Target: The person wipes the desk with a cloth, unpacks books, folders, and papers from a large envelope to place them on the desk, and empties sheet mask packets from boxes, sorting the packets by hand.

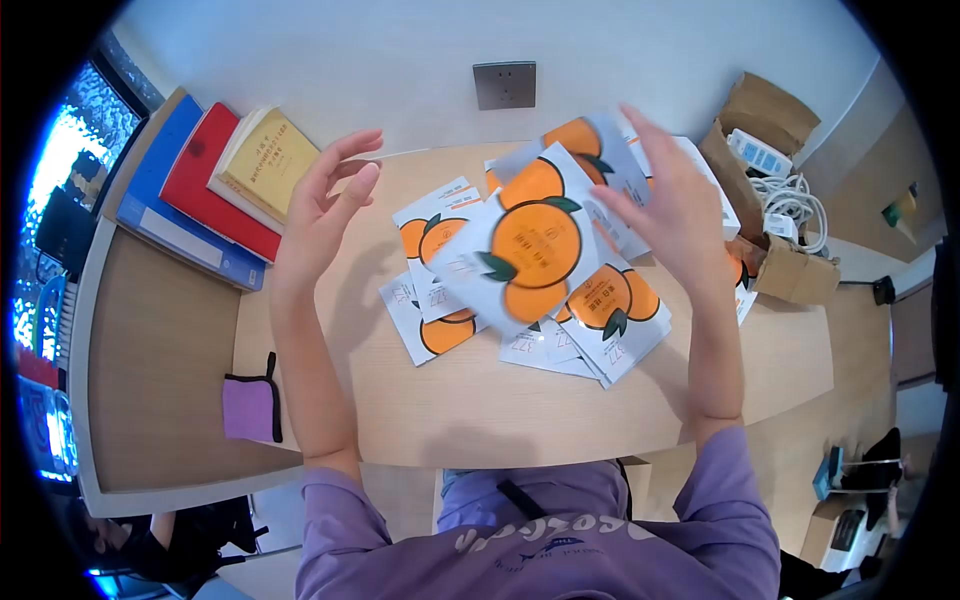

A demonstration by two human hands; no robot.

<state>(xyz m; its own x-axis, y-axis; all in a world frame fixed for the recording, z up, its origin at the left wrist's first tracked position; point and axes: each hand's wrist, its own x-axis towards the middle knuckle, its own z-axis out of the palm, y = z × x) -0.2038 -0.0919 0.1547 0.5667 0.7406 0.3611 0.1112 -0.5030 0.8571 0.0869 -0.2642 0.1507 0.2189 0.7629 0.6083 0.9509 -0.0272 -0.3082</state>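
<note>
Several white packets printed with oranges and green leaves lie spread and overlapping on the light wooden table (400, 420). One large packet (538, 245), slightly blurred, appears in front of the others between my hands. Behind it is another blurred packet (600, 165), close to the fingers of my right hand (675, 200). My right hand is open, thumb and fingers apart. My left hand (325, 215) is raised to the left of the packets, fingers curved and apart, with nothing in it. A packet (615, 315) lies at the right of the pile.
Blue and red binders (215, 160) and a yellow book (268, 165) stand at the left. A purple pouch (250, 408) lies near the left edge. At the right, a cardboard box (800, 275) holds white cables (795, 205). Parts of other people show at both lower sides.
</note>
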